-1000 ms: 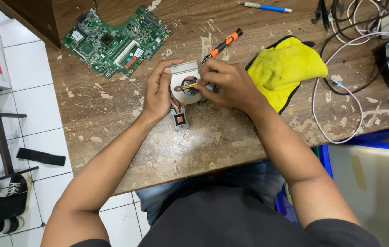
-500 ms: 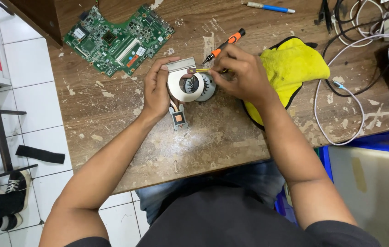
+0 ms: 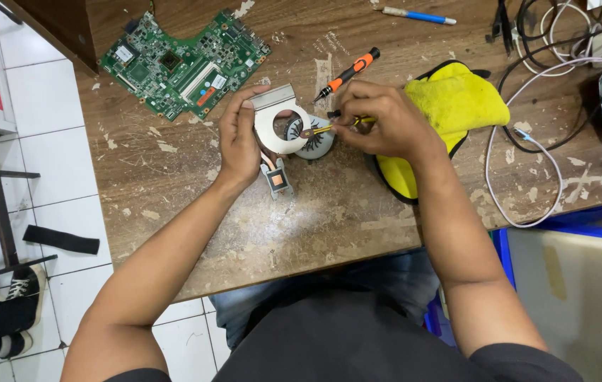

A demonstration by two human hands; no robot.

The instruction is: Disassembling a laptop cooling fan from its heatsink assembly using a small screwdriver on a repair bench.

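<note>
Bright, even light; sharp, soft shadows

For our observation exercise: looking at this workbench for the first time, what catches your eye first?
At the centre, the left hand lifts a silver metal fan cover while the right hand pokes a thin yellow-handled tool at the black round fan. A bright yellow cloth lies right of them, a green circuit board upper left.

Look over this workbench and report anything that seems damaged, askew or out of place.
The wooden table is badly worn, its surface flaked and scratched pale. The fan's metal cover is off, held tilted in the left hand above the exposed fan. White and black cables lie tangled at the far right.
</note>
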